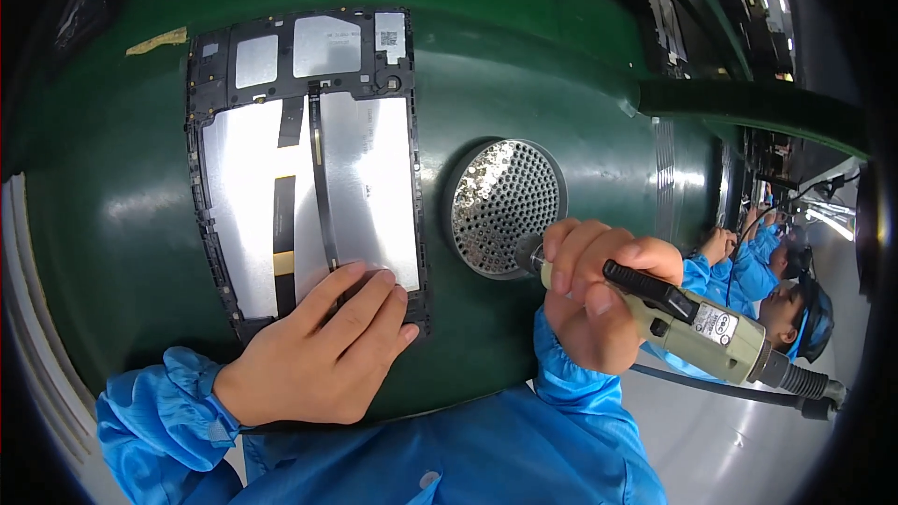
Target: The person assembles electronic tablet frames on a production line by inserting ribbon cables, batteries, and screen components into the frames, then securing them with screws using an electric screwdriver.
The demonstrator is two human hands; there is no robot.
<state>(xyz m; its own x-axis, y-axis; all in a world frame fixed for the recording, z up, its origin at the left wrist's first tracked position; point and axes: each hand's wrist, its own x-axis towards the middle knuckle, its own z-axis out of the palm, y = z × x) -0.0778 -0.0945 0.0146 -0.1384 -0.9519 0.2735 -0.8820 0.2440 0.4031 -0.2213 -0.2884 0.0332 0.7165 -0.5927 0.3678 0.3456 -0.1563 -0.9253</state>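
Electric screwdriver [687, 329], right hand [603, 257] clamped round it, at perforated dish [528, 192]; left of dish, black-framed panel [369, 196], left hand [313, 369] resting there, fingers slightly apart.

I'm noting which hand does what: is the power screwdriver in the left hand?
No, the right hand grips the power screwdriver, while the left hand rests on the flat panel.
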